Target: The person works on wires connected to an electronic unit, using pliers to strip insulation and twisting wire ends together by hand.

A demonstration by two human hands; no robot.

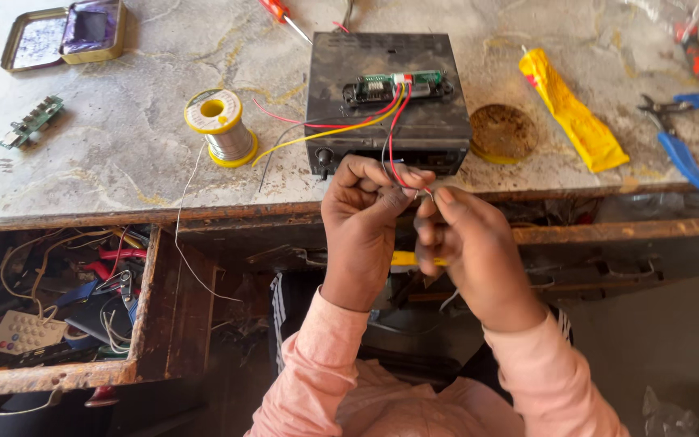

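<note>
A worn stone table (123, 154) ran across the top of the view. At its far left lay one open metal tin (66, 34) and one small green circuit board (34, 121). Below the table edge, one wooden drawer (147, 307) stood pulled out, full of tangled wires and tools. Further right stood one spool of solder (222, 125) with a yellow core, its loose strand trailing down over the table edge. At the centre sat one black box-shaped device (386, 101), with a small green board fixed on top. Three wires ran from it: one yellow wire (317, 136) curved left onto the table, and one red wire (392, 150) and one dark wire dropped toward the hands. The left hand (362, 218) was curled closed, pinching the red wire just in front of the device. The right hand (467, 243) touched it, fingertips pinched at the same wire end. To the right lay one round brown tin (502, 133), one yellow tube (576, 117) and one pair of blue-handled pliers (685, 146).
</note>
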